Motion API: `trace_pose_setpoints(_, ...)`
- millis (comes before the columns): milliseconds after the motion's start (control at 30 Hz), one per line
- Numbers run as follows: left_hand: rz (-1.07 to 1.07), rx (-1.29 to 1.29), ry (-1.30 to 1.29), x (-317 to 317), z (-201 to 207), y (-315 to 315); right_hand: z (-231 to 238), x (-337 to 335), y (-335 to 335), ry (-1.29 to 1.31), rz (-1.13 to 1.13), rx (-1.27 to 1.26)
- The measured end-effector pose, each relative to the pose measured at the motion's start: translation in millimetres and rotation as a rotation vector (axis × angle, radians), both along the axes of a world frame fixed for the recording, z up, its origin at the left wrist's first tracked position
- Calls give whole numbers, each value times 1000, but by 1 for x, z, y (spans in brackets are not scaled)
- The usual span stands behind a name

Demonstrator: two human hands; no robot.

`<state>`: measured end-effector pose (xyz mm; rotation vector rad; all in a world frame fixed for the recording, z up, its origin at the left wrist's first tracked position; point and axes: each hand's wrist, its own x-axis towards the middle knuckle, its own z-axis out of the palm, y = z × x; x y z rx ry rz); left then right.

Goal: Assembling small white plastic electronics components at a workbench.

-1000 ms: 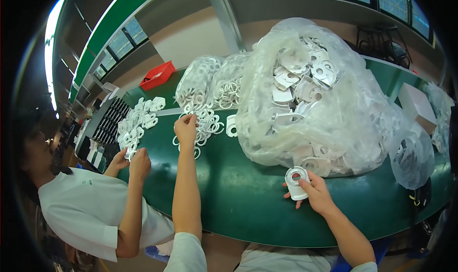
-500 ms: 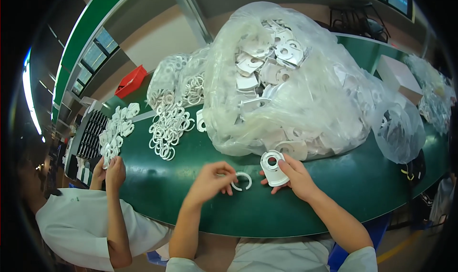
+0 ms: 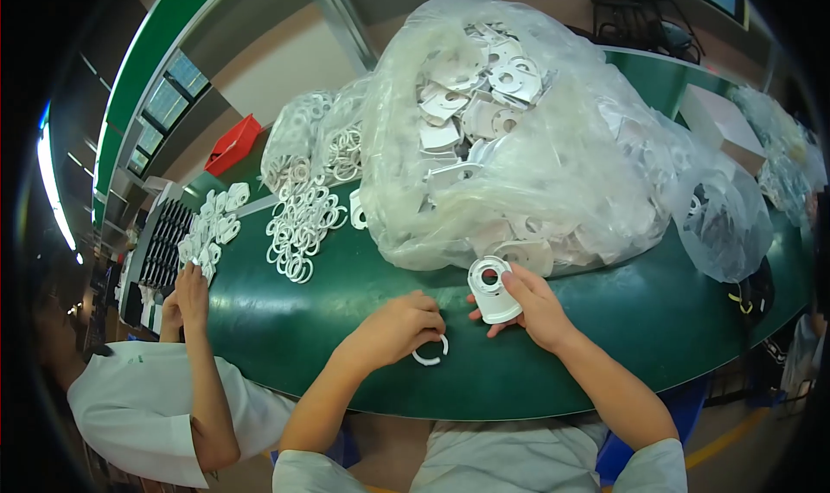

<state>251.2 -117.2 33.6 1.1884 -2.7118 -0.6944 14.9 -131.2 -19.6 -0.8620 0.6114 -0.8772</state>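
My right hand (image 3: 538,307) grips a white plastic housing (image 3: 497,305), a rounded plate with a raised round collar and a hole at its far end. The thumb presses on its upper face and the fingers reach underneath. To the left, my left hand (image 3: 399,327) is closed at the fingertips on a white open C-shaped ring (image 3: 430,362), low over the green table (image 3: 372,389). The ring's curve points toward me; its upper part is hidden behind the fingers. The two hands are apart.
A large clear bag (image 3: 553,208) of white housings stands just beyond my hands. A pile of white rings (image 3: 303,225) lies left of it, near bagged rings (image 3: 290,143). A co-worker's hand (image 3: 192,298) handles small white parts (image 3: 212,225). A red tray (image 3: 233,145) sits farther back.
My left hand has moved nearer to me and turned the ring, so its gap no longer faces me. My right hand still holds the housing. The view has shifted slightly.
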Motion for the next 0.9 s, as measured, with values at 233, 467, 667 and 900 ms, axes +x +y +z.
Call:
trace_pose_setpoints(233, 565, 369, 891, -38, 8, -16, -1, -2, -1, -69, -7, 31)
trace_pose_setpoints(467, 679, 472, 1070, -61, -8, -19, 2, -1, 0, -68, -30, 23)
trace_pose_setpoints(667, 745, 355, 1050, -66, -14, -16, 1, -2, -1, -58, -25, 23)
trace_pose_setpoints(900, 718, 254, 983, -73, -16, -8, 4, 2, 1, 81, -52, -56)
